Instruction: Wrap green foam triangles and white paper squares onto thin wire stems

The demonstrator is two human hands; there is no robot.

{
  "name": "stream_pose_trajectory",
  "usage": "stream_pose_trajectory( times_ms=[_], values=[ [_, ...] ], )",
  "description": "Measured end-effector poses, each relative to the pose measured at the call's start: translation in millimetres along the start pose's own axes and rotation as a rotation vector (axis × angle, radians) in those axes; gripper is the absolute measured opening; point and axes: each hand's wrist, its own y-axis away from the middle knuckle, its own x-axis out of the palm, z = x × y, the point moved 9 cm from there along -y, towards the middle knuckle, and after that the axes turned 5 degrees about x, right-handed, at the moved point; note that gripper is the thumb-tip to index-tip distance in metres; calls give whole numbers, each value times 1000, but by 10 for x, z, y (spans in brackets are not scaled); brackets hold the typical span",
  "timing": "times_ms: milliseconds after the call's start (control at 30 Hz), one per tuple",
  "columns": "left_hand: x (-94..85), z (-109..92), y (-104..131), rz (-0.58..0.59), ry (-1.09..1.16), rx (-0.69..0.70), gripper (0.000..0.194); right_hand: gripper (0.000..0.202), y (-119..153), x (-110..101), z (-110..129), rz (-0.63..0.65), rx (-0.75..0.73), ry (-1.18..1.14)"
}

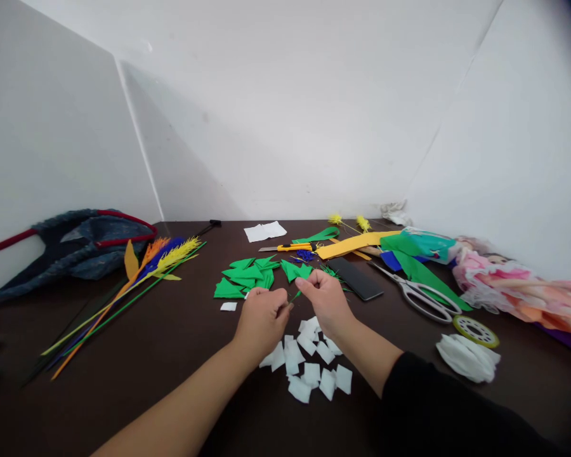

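Note:
My left hand (262,319) is closed in a pinch at the middle of the table, beside my right hand (324,301), also pinching. Between the fingertips is a small, thin green piece (295,296), held by both hands as far as shows. Behind my left hand lies a heap of green paper pieces (244,277); another green piece (295,270) rests just behind the fingers. Small white squares (309,374) are scattered in front of and below the hands. A black phone (356,278) lies right behind my right hand.
Scissors (426,300), a tape roll (476,331) and white tissue (468,358) lie right. A yellow cutter (295,247) and yellow strip (352,244) lie behind. Coloured stems (124,295) and blue cloth (85,244) lie left; dolls (509,279) far right.

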Motion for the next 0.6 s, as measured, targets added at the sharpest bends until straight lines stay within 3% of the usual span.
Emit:
stream_pose_trajectory(
  times_ms=[100,167,233,333,433,500,600],
  values=[
    [93,181,28,69,158,-163,27,32,-24,-69,2,-63,-11,-44],
    [281,238,87,201,458,-302,30,31,-13,-116,71,-97,-70,-25],
    [423,168,131,259,855,-402,33,29,47,-148,234,-125,-219,85],
    [454,60,130,139,1340,-514,36,24,252,-48,528,-72,-569,313],
    [425,49,136,6,1526,-591,28,17,459,144,618,77,-818,470],
    [380,84,142,-60,1533,-610,22,13,520,218,607,144,-873,520],
    [319,151,154,-107,1477,-625,18,7,487,203,600,187,-817,443]
  ],
)
